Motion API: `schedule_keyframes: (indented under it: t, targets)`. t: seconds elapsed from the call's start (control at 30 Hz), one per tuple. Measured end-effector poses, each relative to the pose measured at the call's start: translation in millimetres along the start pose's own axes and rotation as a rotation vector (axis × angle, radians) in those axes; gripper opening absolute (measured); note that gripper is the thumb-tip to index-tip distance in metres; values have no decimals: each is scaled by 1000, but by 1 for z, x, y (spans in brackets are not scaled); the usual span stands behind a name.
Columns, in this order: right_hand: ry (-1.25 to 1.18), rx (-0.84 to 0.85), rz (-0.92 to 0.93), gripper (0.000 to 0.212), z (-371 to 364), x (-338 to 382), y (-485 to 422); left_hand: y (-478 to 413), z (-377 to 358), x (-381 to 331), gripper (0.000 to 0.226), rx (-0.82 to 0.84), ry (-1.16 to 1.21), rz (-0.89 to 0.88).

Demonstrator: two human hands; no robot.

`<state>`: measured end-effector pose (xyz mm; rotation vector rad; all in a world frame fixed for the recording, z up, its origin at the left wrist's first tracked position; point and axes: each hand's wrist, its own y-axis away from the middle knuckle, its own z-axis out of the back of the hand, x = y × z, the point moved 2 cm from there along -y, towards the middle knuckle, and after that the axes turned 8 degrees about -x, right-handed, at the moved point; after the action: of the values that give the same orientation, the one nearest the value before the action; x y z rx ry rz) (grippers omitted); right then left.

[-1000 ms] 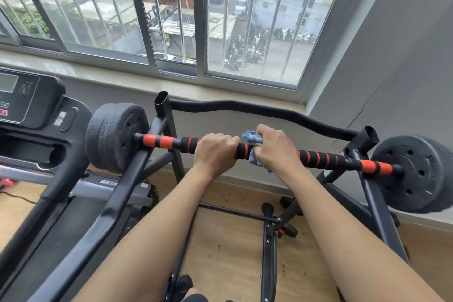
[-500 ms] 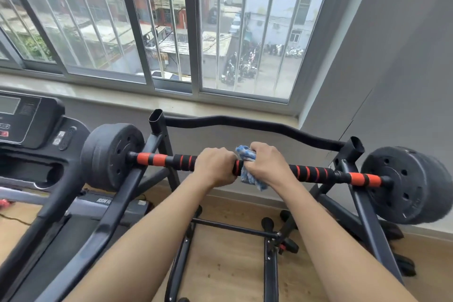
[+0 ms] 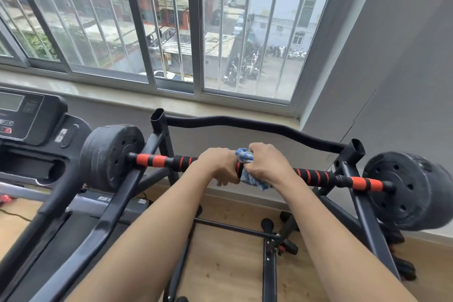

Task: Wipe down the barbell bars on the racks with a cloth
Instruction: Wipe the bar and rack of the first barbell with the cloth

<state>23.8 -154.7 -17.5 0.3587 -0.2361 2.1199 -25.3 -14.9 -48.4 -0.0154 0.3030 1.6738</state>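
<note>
Blue cloth (image 3: pixel 245 155) slid along bar (image 3: pixel 159 161), hands (image 3: pixel 218 167) closer

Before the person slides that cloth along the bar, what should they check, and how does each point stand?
1. Blue cloth wrapped round the barbell bar under the right hand: ok.
2. Left hand gripping the bar beside it: ok.
3. Bar seated in the rack rests: cannot tell.
4. Striped grip right of the cloth unobstructed: ok.
5. Both weight plates locked on: cannot tell.

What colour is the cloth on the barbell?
The cloth is blue and white, gripped by the right hand; head view.
</note>
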Motion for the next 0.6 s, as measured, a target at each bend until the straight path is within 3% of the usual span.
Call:
schedule_keyframes:
  t: [0.2,0.27,0.37,0.47,0.6]
  targets:
    - [23,-35,-18,8,-6,3,-1,17,-38,0,12,-711,-327,-96]
    - [2,-20,-34,6,-4,2,-3,18,-46,-5,12,-785,-326,-103]
    - [-29,3,-27,8,-1,1,-4,16,-23,-7,5,-506,-295,-61]
    - [-23,45,10,8,1,-1,-5,12,7,-8,23,-209,-237,-91]
    - [-26,84,44,9,4,-5,-6,7,8,-12,14,-8,-50,-37]
